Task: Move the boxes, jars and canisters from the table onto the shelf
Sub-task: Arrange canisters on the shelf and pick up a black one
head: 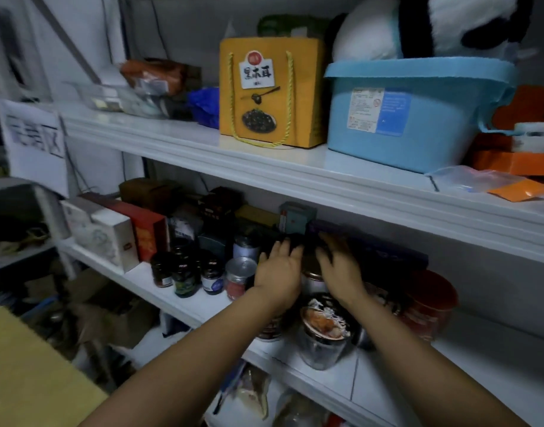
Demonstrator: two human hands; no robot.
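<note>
Reaching deep into the middle shelf [184,298] at centre frame with both arms. Left hand [278,269] palm-down, fingers straight and slightly spread, tips at the shadowed left end of a long dark purple box [375,251]; cannot tell whether touching it. Right hand [338,268] just beside, laid over that same end of the box, fingers blurred and seemingly curved downward; cannot tell whether gripping or merely resting. Box lying flat toward the back of the shelf, right of centre, under the upper board, with a small teal box [296,217] upright just behind its left end. Below the wrists, a clear jar [324,329] with a printed lid at the shelf's front edge; to its right, a red round tin [430,303]. Left of the hands, a silver-lidded canister [240,274] and a cluster of dark jars [182,274], then a red box [147,234] and a white box [110,238] side by side. On the upper shelf, a yellow gift bag [272,90] beside a blue tub [418,115]. Yellow table [24,371] in the lower left corner.
</note>
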